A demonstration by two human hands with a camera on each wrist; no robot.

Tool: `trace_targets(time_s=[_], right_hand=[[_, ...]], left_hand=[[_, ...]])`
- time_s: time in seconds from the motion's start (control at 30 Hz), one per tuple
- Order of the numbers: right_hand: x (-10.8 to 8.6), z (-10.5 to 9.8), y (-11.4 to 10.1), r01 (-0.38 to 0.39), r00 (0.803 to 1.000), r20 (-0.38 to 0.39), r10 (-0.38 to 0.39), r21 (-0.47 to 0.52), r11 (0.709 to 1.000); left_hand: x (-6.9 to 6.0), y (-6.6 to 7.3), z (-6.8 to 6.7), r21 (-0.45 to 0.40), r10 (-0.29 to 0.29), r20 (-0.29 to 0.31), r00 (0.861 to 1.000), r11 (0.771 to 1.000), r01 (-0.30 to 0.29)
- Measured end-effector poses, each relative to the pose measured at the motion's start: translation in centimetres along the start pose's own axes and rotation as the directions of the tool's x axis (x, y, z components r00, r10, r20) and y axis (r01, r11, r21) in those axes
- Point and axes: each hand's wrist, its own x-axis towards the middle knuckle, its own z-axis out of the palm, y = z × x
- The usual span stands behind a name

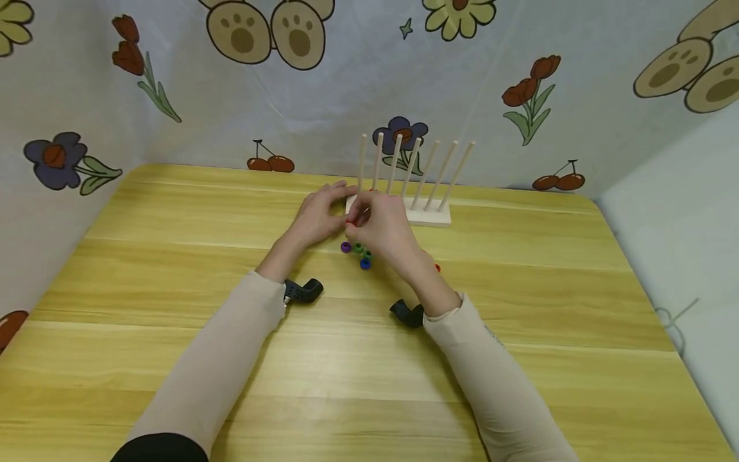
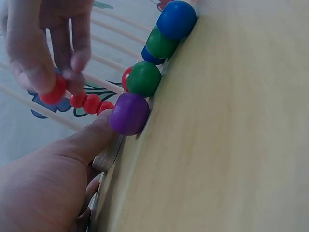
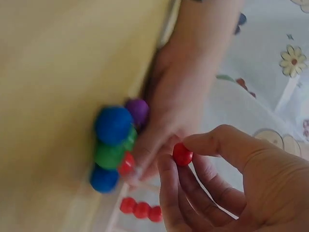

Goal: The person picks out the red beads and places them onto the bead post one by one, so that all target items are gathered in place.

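My right hand (image 1: 385, 226) pinches a red bead (image 3: 182, 154) between thumb and fingertips, above the left part of a wooden peg stand (image 1: 432, 219). At the stand's left end, my left hand (image 1: 316, 215) grips the base, with the thumb along its front and the fingers behind. Several red beads (image 2: 91, 103) are stacked on one upright peg. Close to the left thumb lie a purple bead (image 2: 129, 114), green beads (image 2: 144, 79) and blue beads (image 2: 176, 20). In the head view the right hand covers part of the base and some pegs.
Red beads (image 1: 437, 268) lie beside the right wrist, partly hidden by it. Dark wrist-camera mounts (image 1: 305, 291) stick out below both cuffs. Behind the wooden table (image 1: 346, 385) hangs a patterned cloth (image 1: 358, 90).
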Motion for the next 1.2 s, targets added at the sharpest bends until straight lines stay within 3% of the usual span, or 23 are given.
trace_targets(time_s=[0.27,0.47,0.53,0.67,0.77,0.93,1.03,1.2], right_hand=[[0.1,-3.1,-0.5,0.015,0.997,-0.075,-0.010,0.065,0.998],[0.2,-4.9,-0.5,0.111,0.980,-0.176,-0.089,0.116,0.987],[0.3,-5.4,-0.4,0.180,0.962,-0.230,-0.145,0.139,0.974],[0.9,-5.9,-0.5,0.313,0.899,-0.366,-0.241,0.151,0.938],[1.5,-6.1,-0.8,0.348,0.853,-0.450,-0.264,0.113,0.931],[2.7,-6.3,-1.2,0.355,0.794,-0.534,-0.291,0.018,0.935],[3.3,-6.3,-1.1,0.335,0.776,-0.554,-0.302,-0.045,0.941],[4.0,-5.9,-0.7,0.298,0.784,-0.541,-0.305,-0.104,0.949]], left_hand=[[-0.3,-0.3,-0.1,-0.010,-0.002,0.001,1.000,1.000,0.002],[-0.4,-0.4,-0.1,-0.013,-0.014,0.006,1.000,1.000,0.014],[-0.4,-0.4,-0.1,-0.015,-0.024,0.013,1.000,1.000,0.024],[-0.6,-0.2,-0.2,-0.021,-0.034,0.019,0.999,0.999,0.035],[-0.7,-0.1,-0.2,-0.017,-0.037,0.015,0.999,0.999,0.037],[-0.6,0.1,0.0,-0.009,-0.027,0.017,0.999,1.000,0.027],[-0.4,0.2,0.2,-0.017,-0.015,0.027,1.000,1.000,0.015],[-0.3,0.0,0.3,-0.013,-0.024,0.022,0.999,1.000,0.025]])
